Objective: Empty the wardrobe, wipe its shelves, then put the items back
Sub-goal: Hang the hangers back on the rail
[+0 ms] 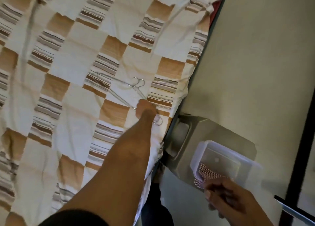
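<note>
Several thin wire hangers [117, 91] lie bunched on the bed's checked sheet [68, 72]. My left hand [144, 109] reaches out over the bed and grips the hangers at their near end, knuckles up. My right hand [225, 200] at the lower right holds a clear plastic box [226, 159] with a lid by its near edge; a pink-and-white patterned item lies inside the box. The wardrobe itself is out of sight.
The bed fills the left and middle of the view, its right edge running diagonally. A grey boxy object [190, 130] stands on the pale floor [255, 55] beside the bed. A dark frame [305, 123] runs down the right edge.
</note>
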Tool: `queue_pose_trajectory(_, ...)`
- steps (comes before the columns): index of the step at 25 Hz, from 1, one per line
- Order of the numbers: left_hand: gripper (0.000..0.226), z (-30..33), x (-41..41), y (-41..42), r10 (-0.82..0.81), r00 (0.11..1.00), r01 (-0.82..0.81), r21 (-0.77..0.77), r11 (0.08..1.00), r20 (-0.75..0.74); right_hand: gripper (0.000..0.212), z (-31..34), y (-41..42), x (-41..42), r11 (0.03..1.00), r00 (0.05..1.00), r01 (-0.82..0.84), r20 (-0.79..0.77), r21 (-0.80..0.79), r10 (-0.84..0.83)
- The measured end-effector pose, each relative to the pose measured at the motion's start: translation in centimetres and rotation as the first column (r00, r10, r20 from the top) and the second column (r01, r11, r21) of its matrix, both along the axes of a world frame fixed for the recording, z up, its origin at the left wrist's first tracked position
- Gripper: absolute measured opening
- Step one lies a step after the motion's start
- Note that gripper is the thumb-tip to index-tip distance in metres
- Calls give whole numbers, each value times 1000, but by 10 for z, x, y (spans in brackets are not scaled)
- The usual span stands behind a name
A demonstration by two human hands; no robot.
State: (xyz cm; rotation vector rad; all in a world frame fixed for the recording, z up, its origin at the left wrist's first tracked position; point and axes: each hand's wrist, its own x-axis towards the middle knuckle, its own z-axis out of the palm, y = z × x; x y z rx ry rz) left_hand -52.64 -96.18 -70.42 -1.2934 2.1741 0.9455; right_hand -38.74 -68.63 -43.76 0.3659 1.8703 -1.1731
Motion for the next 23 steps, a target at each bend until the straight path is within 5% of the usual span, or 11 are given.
queue_pose_trajectory(4,31,-14,1,-3,8,1000,-8,3,1000,-24,9,-7,7,7,999,998,44,51,6,-44)
queue_pose_trajectory(8,14,37,42,13,255,932,-164,325,931,-258,7,16,13,16,998,998,59,16,-31,-58)
queue_pose_trajectory(13,17,159,131,89,192,879,110,579,808,-436,9,60,48,37,995,985,91,-144,-37,-95)
queue_pose_trajectory(17,13,243,197,188,-119,841,498,668,554,-529,12,90,100,76,962,916,274,-304,-4,-262)
queue_pose_trajectory(23,13,334,285,334,-513,505,842,526,117,-694,16,122,216,188,869,778,491,-415,-66,-472)
